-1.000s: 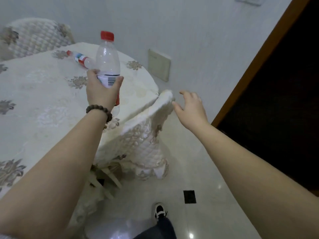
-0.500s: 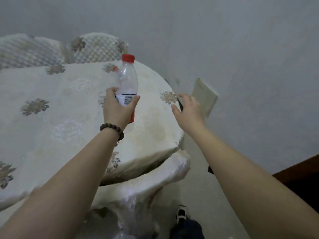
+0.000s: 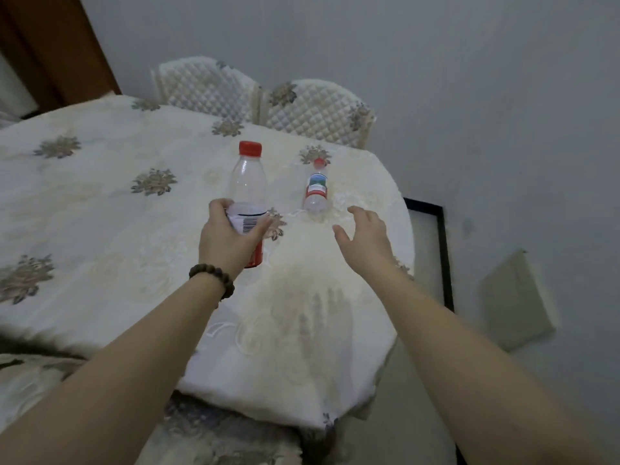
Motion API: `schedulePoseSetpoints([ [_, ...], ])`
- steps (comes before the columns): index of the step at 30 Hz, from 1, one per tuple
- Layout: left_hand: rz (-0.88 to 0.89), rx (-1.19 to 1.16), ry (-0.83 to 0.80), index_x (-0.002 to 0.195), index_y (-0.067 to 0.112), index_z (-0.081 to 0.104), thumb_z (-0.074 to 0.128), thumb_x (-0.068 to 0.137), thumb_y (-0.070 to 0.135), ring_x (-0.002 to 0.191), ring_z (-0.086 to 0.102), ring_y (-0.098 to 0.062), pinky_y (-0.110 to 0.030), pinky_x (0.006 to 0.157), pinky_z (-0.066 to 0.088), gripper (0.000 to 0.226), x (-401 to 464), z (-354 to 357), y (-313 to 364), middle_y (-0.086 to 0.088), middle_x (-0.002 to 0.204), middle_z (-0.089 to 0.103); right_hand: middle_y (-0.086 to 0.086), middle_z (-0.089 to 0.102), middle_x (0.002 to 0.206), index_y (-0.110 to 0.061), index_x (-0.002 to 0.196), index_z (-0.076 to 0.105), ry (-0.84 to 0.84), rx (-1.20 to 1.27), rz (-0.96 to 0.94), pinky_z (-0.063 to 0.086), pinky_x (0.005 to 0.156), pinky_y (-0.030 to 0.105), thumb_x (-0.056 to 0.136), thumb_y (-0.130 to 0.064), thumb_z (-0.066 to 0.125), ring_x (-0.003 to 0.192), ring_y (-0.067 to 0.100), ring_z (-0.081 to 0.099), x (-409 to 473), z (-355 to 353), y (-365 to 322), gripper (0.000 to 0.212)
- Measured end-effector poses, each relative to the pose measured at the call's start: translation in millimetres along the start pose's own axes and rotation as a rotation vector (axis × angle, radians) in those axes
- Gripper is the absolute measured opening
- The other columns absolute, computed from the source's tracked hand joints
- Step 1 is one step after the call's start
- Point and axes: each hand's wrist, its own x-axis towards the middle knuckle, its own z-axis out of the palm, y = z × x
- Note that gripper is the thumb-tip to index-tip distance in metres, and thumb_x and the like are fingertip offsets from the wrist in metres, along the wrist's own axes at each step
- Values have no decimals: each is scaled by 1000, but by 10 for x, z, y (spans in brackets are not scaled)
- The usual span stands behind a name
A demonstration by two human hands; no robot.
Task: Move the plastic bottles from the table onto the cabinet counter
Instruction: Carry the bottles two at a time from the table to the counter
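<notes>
My left grip [image 3: 231, 241] wraps the upright bottle [image 3: 247, 189] at its label, held over the desk [image 3: 100, 203]: empty, light, crushable. Near the far right edge a second bottle [image 3: 316, 189] lies flat; my right grip [image 3: 364, 234] is spread wide beside it, best taken mid-body.

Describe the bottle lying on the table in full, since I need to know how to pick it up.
The lying bottle is small, clear plastic and looks empty. It has a red cap pointing away from the person and a label banded green, white and red around its middle. It rests on its side on the embroidered tablecloth, its base toward the open right hand, which hovers close without touching it.
</notes>
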Motion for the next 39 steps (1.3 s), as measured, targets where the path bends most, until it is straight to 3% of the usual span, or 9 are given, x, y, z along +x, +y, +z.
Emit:
schedulePoseSetpoints([
  [5, -61, 62, 54, 124, 15, 41, 75, 75, 47, 92, 56, -17, -28, 76, 46, 68, 465, 218, -129, 3, 106, 55, 13, 40, 142, -14, 140, 38, -29, 7, 16, 37, 102, 44, 86, -54, 55, 129, 32, 36, 812, 384, 87, 70],
  [9, -91, 103, 50, 123, 15, 41, 75, 75, 46, 91, 59, -19, -30, 76, 49, 67, 873, 440, -268, 1, 107, 57, 10, 6, 160, -21, 152, 5, -142, 71, 140, 25, 112, 48, 73, -76, 53, 144, 33, 16, 1472, 772, 94, 107],
  [14, -118, 129, 69, 126, 15, 40, 75, 74, 44, 90, 55, -16, -26, 72, 45, 69, 1244, 557, -432, 3, 105, 53, 12, -16, 160, -24, 150, -17, -269, 83, 230, 13, 117, 53, 65, -83, 53, 148, 33, -2, 2196, 1177, 130, 125],
  [17, -125, 146, 85, 126, 15, 40, 76, 74, 41, 90, 53, -16, -27, 72, 44, 68, 1362, 573, -516, 4, 105, 51, 14, -10, 160, -22, 149, -19, -293, 78, 282, 16, 116, 55, 69, -79, 55, 147, 35, 1, 2447, 1347, 143, 124],
  [21, -137, 160, 97, 127, 12, 40, 76, 74, 40, 91, 51, -17, -30, 74, 43, 69, 1426, 567, -602, 3, 105, 51, 18, 22, 153, -9, 151, -8, -218, -46, 309, 30, 107, 48, 79, -68, 55, 138, 35, 25, 2554, 1520, 128, 113],
  [26, -163, 148, 127, 128, 10, 41, 77, 74, 39, 94, 51, -16, -30, 78, 43, 70, 1378, 491, -655, 3, 107, 51, 20, 30, 145, -4, 150, 0, -199, -35, 348, 39, 98, 45, 86, -45, 60, 130, 35, 37, 2556, 1547, 70, 97],
  [32, -203, 101, 198, 125, 15, 42, 77, 74, 41, 90, 55, -17, -27, 73, 43, 67, 1223, 186, -530, 3, 105, 55, 17, 33, 145, -9, 151, 4, -138, 35, 84, 41, 95, 42, 87, -46, 59, 128, 35, 39, 2238, 1278, -222, 92],
  [39, -209, 40, 395, 123, 16, 44, 77, 74, 41, 91, 56, -16, -27, 75, 44, 64, 693, -569, -260, 3, 107, 56, 10, 36, 146, -15, 151, 11, -169, 331, -134, 41, 96, 36, 86, -42, 62, 127, 30, 45, 1369, 900, -1107, 87],
])
